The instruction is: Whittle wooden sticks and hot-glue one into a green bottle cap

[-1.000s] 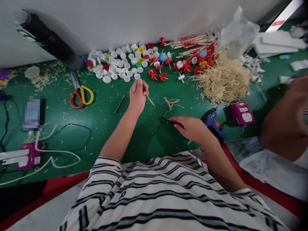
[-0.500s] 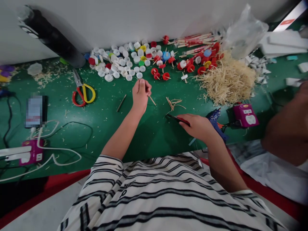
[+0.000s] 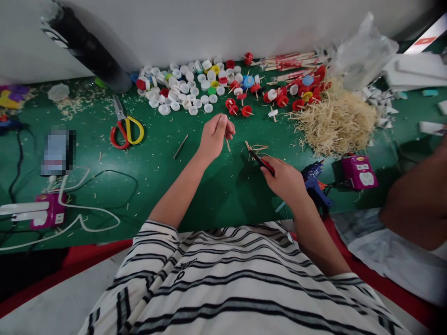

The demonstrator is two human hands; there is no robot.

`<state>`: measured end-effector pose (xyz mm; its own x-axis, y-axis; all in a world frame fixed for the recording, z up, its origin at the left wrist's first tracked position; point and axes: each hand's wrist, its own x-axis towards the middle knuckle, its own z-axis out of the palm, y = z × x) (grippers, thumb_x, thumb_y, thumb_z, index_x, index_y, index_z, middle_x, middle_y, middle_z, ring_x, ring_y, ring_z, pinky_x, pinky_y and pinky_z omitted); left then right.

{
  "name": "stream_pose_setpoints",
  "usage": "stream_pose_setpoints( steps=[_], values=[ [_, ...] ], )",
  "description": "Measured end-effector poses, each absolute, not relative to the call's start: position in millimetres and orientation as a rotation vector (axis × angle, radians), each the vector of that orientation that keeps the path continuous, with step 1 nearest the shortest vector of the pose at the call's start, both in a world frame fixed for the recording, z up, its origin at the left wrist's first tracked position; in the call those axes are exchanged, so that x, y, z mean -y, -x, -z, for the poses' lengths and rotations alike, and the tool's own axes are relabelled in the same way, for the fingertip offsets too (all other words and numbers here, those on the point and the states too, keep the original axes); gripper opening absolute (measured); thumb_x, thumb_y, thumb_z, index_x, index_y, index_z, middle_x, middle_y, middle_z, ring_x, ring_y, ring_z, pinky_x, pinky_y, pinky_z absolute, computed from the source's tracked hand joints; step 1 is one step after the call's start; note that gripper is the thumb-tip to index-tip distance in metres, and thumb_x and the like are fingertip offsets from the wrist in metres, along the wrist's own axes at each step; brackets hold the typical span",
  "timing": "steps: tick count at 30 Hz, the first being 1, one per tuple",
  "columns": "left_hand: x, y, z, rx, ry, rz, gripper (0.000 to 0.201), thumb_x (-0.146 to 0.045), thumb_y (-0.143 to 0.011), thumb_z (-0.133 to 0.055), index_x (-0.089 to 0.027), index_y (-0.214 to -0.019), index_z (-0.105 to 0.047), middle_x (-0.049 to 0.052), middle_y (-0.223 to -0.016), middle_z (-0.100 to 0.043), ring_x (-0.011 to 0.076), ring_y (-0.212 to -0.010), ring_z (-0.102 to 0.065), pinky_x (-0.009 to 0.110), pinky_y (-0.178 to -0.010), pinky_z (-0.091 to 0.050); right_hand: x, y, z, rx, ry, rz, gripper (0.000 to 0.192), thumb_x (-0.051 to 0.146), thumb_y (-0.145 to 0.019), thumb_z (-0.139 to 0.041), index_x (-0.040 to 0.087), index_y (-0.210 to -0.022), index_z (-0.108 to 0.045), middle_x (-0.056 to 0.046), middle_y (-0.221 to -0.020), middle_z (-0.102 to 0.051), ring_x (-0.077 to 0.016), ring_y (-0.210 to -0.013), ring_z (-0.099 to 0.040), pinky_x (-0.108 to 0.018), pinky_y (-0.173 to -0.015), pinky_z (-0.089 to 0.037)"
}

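Note:
My left hand (image 3: 213, 136) is closed in a pinch on a thin wooden stick (image 3: 228, 145), whose lower end sticks out below the fingers. In my right hand (image 3: 285, 180) is a knife with a black and red handle (image 3: 267, 165), its tip pointing up and to the left. That tip reaches a small heap of thin wood strips (image 3: 257, 149) on the green table (image 3: 223, 200). A dark slim rod (image 3: 180, 146) lies left of my left hand.
Bottle caps (image 3: 181, 86) cover the back, with red caps on sticks (image 3: 247, 111) beside them. A pile of wood shavings (image 3: 337, 121), a blue glue gun (image 3: 316, 184) and a purple socket block (image 3: 359, 171) lie right. Scissors (image 3: 119, 135) lie left. Another person's arm (image 3: 415, 200) is far right.
My right hand has raised the knife, so its tip is now at the heap of strips. My left hand still pinches the stick, which hangs more upright. The view has shifted slightly.

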<state>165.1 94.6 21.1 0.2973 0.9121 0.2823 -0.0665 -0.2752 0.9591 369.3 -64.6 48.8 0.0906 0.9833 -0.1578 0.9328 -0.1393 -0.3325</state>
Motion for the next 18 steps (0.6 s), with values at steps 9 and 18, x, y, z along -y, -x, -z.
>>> stream_pose_setpoints(
  steps=[9, 18],
  values=[
    [-90.0, -142.4, -52.8, -1.051, -2.240, -0.883, 0.065, -0.075, -0.107, -0.021, -0.024, -0.081, -0.051, 0.005, -0.068, -0.056, 0.0194, -0.060, -0.050, 0.037, -0.062, -0.034, 52.0, -346.3, -59.2, 2.222, 1.903, -0.624, 0.043, 0.032, -0.111, -0.048, 0.024, -0.149, -0.065, -0.011, -0.135, -0.075, -0.0267, -0.114, -0.073, -0.032, -0.080, -0.053],
    [-83.8, -137.1, -67.6, -1.042, -2.283, -0.695, 0.051, -0.060, -0.112, -0.020, -0.025, -0.089, -0.049, 0.008, -0.081, -0.065, 0.0218, -0.069, -0.058, 0.037, -0.067, -0.040, 18.2, -332.1, -67.2, 2.405, 1.919, -0.106, 0.043, 0.036, -0.115, -0.042, 0.039, -0.151, -0.065, -0.004, -0.128, -0.073, -0.0213, -0.112, -0.068, -0.032, -0.058, -0.031]
  ],
)
